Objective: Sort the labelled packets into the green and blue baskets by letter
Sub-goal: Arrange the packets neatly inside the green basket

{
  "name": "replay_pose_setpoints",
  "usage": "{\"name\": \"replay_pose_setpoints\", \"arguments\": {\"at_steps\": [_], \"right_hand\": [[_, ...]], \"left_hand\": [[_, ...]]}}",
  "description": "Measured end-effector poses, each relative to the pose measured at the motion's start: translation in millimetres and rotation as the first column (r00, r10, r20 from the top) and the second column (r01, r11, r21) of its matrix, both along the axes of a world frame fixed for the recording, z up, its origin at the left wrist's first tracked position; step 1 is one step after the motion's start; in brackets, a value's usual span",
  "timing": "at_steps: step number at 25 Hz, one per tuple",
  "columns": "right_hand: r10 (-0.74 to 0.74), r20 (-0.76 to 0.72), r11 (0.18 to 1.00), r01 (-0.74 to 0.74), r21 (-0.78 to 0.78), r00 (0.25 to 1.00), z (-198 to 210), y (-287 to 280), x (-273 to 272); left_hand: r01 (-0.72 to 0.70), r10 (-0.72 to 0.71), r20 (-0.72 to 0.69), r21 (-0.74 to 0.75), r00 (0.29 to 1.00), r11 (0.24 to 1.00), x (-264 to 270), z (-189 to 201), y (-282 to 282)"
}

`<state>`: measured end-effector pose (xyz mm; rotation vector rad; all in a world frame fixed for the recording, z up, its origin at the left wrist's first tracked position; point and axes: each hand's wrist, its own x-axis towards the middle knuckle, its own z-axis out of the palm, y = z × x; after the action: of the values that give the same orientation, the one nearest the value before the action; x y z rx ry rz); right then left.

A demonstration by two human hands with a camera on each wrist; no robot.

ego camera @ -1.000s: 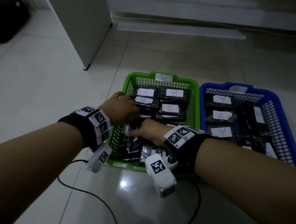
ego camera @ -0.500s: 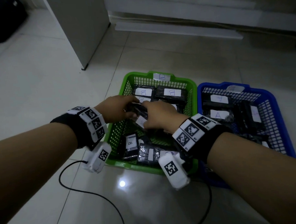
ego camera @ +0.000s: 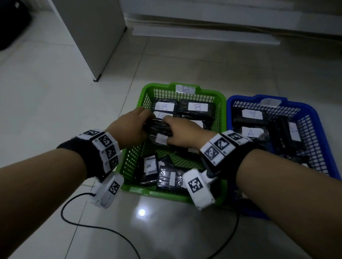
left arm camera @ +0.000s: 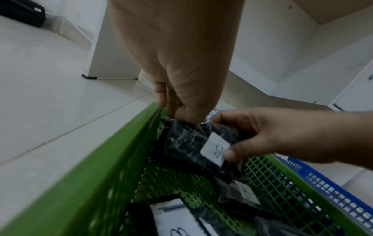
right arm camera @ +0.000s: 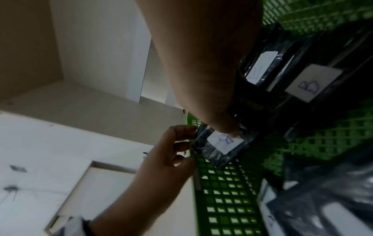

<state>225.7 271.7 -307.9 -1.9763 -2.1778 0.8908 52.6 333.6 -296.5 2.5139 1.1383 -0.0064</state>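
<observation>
Your right thumb (left arm camera: 230, 153) sits on the white B label (left arm camera: 215, 149) w/ the fingers curled behind, pinching the near end of the black packet (ego camera: 159, 128); your left fingertips (left arm camera: 181, 115) are bunched together, clamped on its far end. So both hands, left hand (ego camera: 129, 129) and right hand (ego camera: 183, 134), hold one packet, lifted above the mesh floor inside the green basket (ego camera: 128, 167), toward its left wall. The label reads B and the tag (ego camera: 185, 89) on the basket's far rim looks like a B, so it belongs here. To do this well: keep the label face-up, lower it flat next to the B packets already lying at the back, don't drop it on edge against the wall. Ease off one hand first so the wrapper doesn't twist. The blue basket (ego camera: 325, 149), touching on the right, holds A packets, leave it alone. Mind the cable (ego camera: 104, 230) on the floor when you pull back
</observation>
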Motion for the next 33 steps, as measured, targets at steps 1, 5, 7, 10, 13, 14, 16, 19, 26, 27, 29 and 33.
{"name": "replay_pose_setpoints", "arguments": {"at_steps": [1,5,7,10,13,14,16,19,26,27,29,33], "right_hand": [[-0.021,-0.070,0.999,0.019,-0.028,0.997,2.4,5.0,-1.2],[-0.004,-0.121,0.978,-0.022,-0.206,0.993,-9.8,10.3,-8.1],[-0.039,-0.062,0.990,0.030,-0.138,0.997,-22.4,5.0,-7.5],[-0.105,-0.028,0.994,0.105,-0.016,0.994,-24.3,-3.0,-3.6],[-0.138,0.076,0.990,0.137,0.021,0.987,-14.3,-8.6,16.1],[-0.142,0.131,0.990,0.142,0.014,0.981,-12.3,-11.4,23.9],[-0.093,0.235,0.993,0.107,-0.048,0.968,-13.2,-21.4,32.8],[0.028,0.367,0.997,0.002,-0.081,0.930,-21.0,-34.7,34.0],[-0.042,0.364,0.990,0.089,-0.114,0.931,-27.0,-35.1,34.4],[-0.026,0.359,0.986,0.084,-0.147,0.933,-25.8,-33.9,34.3],[-0.046,0.319,0.983,0.100,-0.155,0.946,-21.1,-29.5,35.7],[-0.212,0.048,0.977,0.213,-0.015,0.976,-14.3,-18.2,28.8]], "left_hand": [[0.023,-0.022,-0.032,0.020,0.999,1.000,-1.9,0.0,1.7],[0.157,-0.107,-0.283,0.159,0.953,0.975,-7.2,-2.0,0.3],[0.240,-0.172,-0.316,0.191,0.933,0.952,-6.4,-3.9,-2.9],[0.356,-0.237,-0.443,0.206,0.865,0.911,-3.3,-8.9,-9.6],[0.352,-0.206,-0.469,0.248,0.859,0.902,5.1,-13.6,-13.5],[0.334,-0.214,-0.414,0.241,0.885,0.912,9.1,-13.8,-13.0],[0.347,-0.290,-0.331,0.126,0.898,0.929,16.8,-18.0,-11.1],[0.407,-0.373,-0.387,0.005,0.843,0.914,21.0,-23.4,-12.9],[0.286,-0.259,-0.333,0.034,0.907,0.958,25.0,-29.0,-14.5],[0.264,-0.245,-0.326,0.017,0.913,0.964,25.8,-29.5,-14.1],[0.268,-0.253,-0.313,0.005,0.915,0.963,26.7,-28.0,-12.2],[0.287,-0.287,-0.192,-0.025,0.939,0.958,24.6,-28.4,-2.8]]}}
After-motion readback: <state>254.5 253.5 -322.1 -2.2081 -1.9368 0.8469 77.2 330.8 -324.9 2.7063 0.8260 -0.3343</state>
